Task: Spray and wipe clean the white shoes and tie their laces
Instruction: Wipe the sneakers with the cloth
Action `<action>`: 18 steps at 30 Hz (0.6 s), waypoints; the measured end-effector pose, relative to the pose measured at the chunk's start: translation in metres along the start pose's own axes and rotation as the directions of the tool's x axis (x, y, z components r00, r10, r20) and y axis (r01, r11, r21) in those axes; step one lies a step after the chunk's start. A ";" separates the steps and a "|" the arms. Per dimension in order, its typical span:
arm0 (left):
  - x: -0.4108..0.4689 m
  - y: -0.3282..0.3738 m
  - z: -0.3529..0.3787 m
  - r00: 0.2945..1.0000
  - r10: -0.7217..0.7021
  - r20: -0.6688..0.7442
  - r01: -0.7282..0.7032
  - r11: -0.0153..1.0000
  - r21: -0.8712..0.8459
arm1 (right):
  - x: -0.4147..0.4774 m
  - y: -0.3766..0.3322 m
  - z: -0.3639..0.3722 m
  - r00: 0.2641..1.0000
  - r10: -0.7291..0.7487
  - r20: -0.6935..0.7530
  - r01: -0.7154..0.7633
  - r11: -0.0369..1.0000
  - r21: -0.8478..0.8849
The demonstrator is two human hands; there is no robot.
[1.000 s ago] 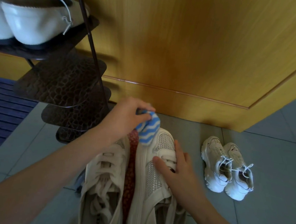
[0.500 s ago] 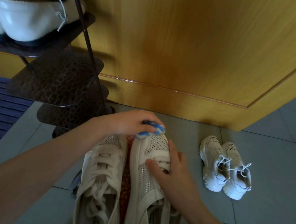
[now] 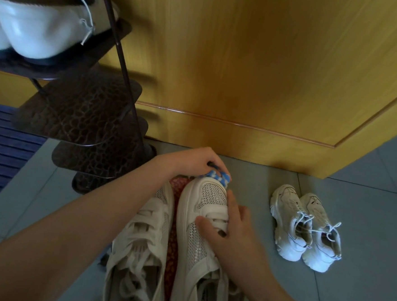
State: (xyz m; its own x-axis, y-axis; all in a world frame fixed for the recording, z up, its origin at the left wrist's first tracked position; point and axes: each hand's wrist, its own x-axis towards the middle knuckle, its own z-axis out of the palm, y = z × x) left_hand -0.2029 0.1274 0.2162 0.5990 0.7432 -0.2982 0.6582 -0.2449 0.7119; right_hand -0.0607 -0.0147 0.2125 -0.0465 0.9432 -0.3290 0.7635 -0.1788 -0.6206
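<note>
The left hand (image 3: 192, 161) pinches a cloth (image 3: 217, 176) against the twelve-o'clock toe of the shoe (image 3: 200, 239) at six o'clock, and the right hand (image 3: 232, 230), fingers seemingly flat, presses its strap to steady it for wiping.

Both arms are bare. The left forearm (image 3: 82, 224) comes in from the bottom left and runs diagonally up to the middle. The left hand (image 3: 189, 160) is knuckles-up, fingers curled tight round a blue-and-white cloth (image 3: 218, 176). The right forearm (image 3: 265, 286) comes in from the bottom right. The right hand (image 3: 234, 232) lies palm-down on the shoe (image 3: 209, 195), fingers fairly straight and pointing forward, thumb stuck out left across the top. The hands are close together but not touching.
</note>
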 end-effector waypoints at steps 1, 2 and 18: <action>0.000 0.001 0.000 1.000 0.003 0.000 -0.003 1.000 -0.006 | 0.000 0.000 0.000 1.000 0.001 -0.003 -0.001 1.000 0.000; -0.001 0.002 -0.001 1.000 0.008 -0.001 -0.008 1.000 -0.014 | 0.000 0.001 0.000 1.000 0.005 -0.005 -0.005 1.000 0.008; -0.066 0.003 0.007 0.935 -0.104 -0.339 0.089 0.994 -0.060 | -0.002 0.008 -0.002 1.000 0.003 -0.006 -0.003 0.998 0.065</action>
State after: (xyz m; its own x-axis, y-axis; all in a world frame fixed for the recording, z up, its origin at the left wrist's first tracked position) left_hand -0.2373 0.0730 0.2337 0.3371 0.9315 -0.1370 0.6801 -0.1402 0.7196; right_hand -0.0533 -0.0177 0.2098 -0.0403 0.9443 -0.3265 0.7201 -0.1991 -0.6647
